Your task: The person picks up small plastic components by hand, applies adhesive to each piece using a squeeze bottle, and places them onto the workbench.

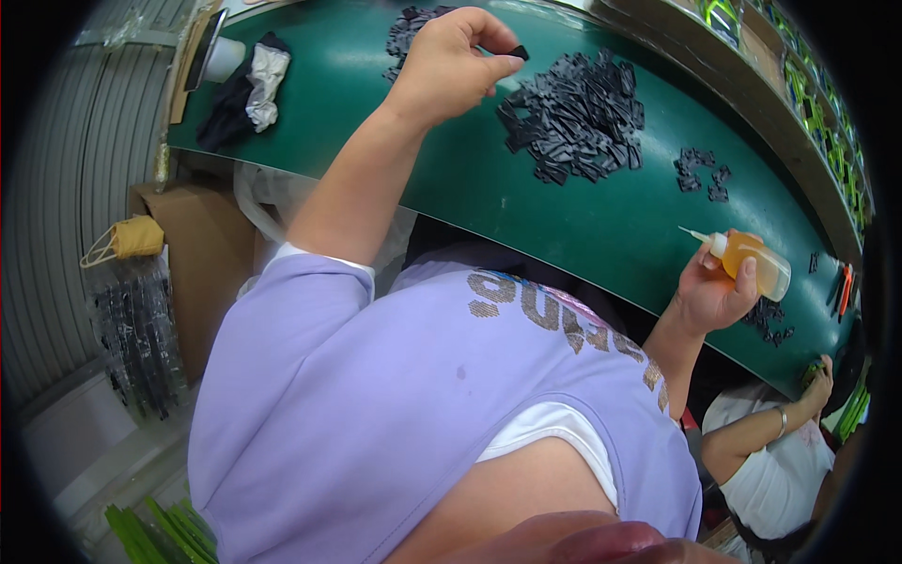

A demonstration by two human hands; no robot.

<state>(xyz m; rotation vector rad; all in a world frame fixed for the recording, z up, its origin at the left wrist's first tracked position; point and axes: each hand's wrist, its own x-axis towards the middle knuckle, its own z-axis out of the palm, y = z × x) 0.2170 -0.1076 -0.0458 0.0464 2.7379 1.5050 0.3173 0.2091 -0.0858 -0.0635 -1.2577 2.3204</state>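
My left hand [455,64] is over the far part of the green table [526,221]. Its thumb and forefinger pinch a small black plastic piece [521,54]. Just right of it lies a large heap of flat black pieces [587,117]; a second black heap [406,42] is partly hidden behind the hand. Near the table's right front edge, my right hand [711,293] grips a squeeze bottle [757,266] of amber liquid. The bottle is tilted, its thin needle tip pointing left, away from the large heap.
Several black pieces [703,174] lie apart on the right. More pieces [772,322] are beside my right hand. An orange-handled tool [847,289] lies at the right edge. Dark cloth [230,103] is at far left. A co-worker's arm [766,425] reaches in at lower right.
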